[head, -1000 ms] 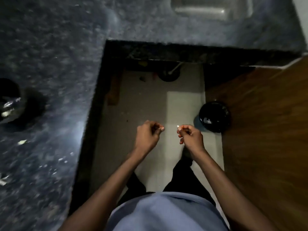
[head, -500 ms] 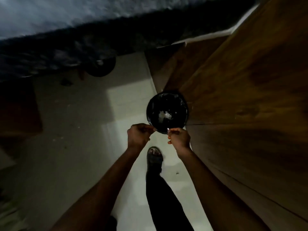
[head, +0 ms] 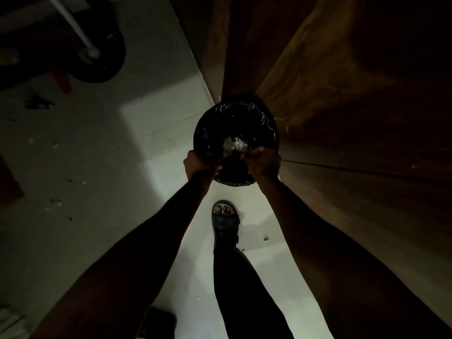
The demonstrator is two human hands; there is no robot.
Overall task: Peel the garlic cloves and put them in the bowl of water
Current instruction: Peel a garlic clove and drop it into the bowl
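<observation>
Head view: two hands (head: 199,165) (head: 264,162) over one bin (head: 210,126).

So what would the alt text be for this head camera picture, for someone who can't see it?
Seen from above in dim light, a person's left hand and right hand reach down over a black-lined bin with pale scraps inside. It stands on a pale floor beside a wooden cabinet, near a sandalled foot.

Both arms reach forward over a round bin lined with a black plastic bag (head: 259,113). The left hand (head: 200,165) and right hand (head: 264,162) are curled, close together above it; what they hold is too dark to tell. Pale papery scraps (head: 233,144) lie just beyond the fingers. A sandalled foot (head: 225,216) stands below the hands on the pale tiled floor (head: 97,167), brown wooden cabinet (head: 342,94) to the right.
</observation>
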